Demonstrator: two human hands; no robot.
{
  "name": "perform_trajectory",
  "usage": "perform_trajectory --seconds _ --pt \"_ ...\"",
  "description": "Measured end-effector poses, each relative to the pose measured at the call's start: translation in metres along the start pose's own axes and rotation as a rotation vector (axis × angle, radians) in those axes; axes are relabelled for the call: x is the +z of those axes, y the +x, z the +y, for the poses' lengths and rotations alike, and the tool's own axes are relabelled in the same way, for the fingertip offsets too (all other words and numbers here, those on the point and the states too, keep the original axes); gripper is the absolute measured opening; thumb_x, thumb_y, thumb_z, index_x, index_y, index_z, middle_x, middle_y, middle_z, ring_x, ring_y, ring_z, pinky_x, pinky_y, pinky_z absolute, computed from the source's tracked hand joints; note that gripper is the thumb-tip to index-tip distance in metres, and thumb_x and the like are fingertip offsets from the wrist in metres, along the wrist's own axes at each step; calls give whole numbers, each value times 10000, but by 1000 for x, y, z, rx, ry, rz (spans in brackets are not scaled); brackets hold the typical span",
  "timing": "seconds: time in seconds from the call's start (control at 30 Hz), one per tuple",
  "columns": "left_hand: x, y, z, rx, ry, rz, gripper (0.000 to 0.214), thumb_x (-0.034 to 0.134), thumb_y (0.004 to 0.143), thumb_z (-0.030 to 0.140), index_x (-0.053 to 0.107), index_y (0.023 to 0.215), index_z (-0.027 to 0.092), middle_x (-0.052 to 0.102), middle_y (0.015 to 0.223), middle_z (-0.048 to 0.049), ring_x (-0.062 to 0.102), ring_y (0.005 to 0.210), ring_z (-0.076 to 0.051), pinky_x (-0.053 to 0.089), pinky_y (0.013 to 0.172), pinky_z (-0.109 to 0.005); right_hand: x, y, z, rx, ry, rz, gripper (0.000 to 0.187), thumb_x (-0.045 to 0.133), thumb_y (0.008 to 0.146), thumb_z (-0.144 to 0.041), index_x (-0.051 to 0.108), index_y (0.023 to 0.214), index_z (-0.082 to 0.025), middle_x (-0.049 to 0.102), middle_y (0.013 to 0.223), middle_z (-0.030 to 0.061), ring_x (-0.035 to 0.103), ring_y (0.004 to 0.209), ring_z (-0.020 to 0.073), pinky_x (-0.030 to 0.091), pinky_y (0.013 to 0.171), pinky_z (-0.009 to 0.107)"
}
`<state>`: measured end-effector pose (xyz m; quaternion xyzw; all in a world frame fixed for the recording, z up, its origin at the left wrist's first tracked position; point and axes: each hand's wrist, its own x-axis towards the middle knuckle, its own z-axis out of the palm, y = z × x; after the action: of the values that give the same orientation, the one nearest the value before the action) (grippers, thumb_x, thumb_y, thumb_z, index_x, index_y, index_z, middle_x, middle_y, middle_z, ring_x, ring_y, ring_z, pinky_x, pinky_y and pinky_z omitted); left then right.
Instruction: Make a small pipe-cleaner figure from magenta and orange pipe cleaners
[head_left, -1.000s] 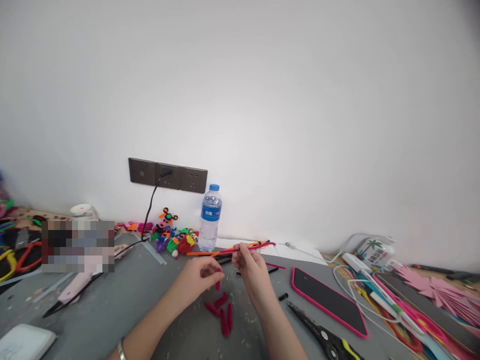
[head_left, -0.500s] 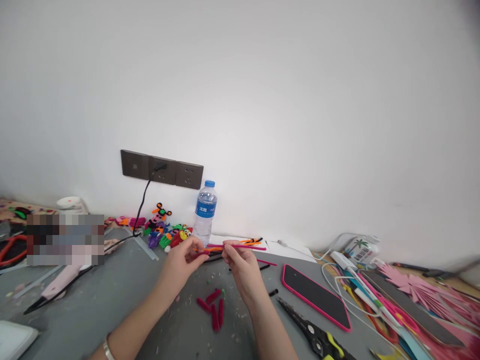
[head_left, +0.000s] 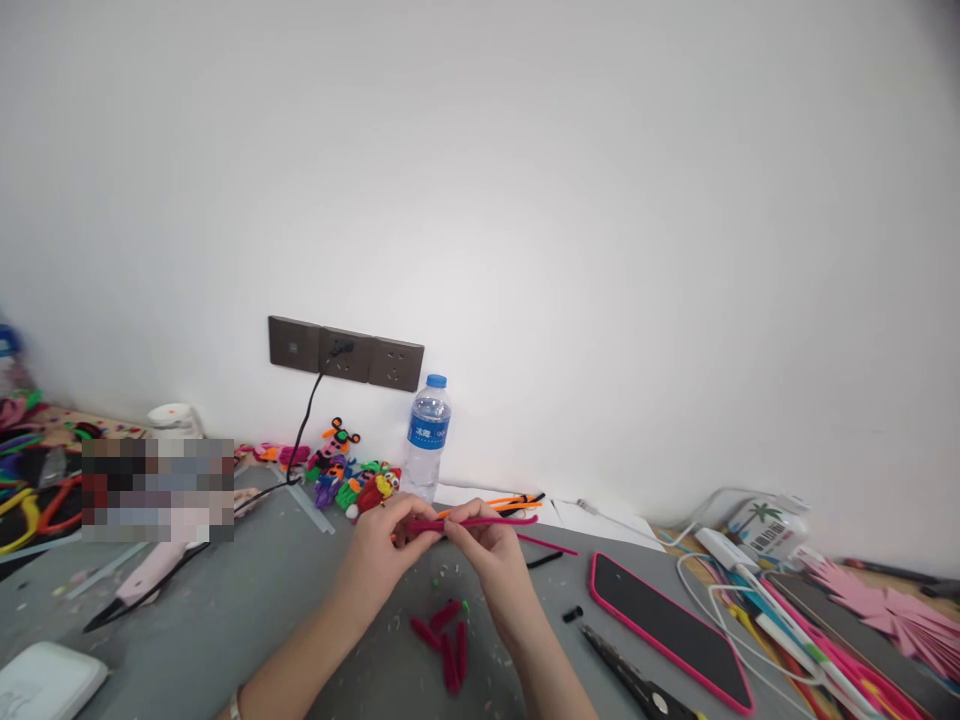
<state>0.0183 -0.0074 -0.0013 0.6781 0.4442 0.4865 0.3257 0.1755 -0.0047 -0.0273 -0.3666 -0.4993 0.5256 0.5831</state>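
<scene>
Pipe cleaner (head_left: 480, 521) lies crosswise above the red cut pieces (head_left: 444, 640), pinched by left hand (head_left: 390, 555) and right hand (head_left: 491, 555); its free length runs past the right fingers.

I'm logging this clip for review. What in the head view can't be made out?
- Patch left of the glue gun: pixelated.
- Pliers: handles cut off by the bottom edge.
- Water bottle label: too small to read.
- Left hand and right hand: fingertips hide their grip on the pink pipe cleaner.
</scene>
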Motion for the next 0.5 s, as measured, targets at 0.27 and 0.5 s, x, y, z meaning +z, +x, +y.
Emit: perform_trajectory --seconds 0.27,0.5 --pt "-3 0 -3 60 -42 25 28 713 710 246 737 720 234 684 715 -25 567 606 -170 397 546 -229 -3 -1 -2 18 -42 18 289 757 688 -438 618 745 -192 612 668 5 545 651 171 414 637 279" --pt "-4 0 0 76 -79 -9 36 714 719 264 742 713 242 695 715 -28 612 655 -187 449 588 -238 -3 -5 -14 22 -104 -69 290 732 714 -460 646 724 -183 600 664 7 534 671 170 415 663 281"
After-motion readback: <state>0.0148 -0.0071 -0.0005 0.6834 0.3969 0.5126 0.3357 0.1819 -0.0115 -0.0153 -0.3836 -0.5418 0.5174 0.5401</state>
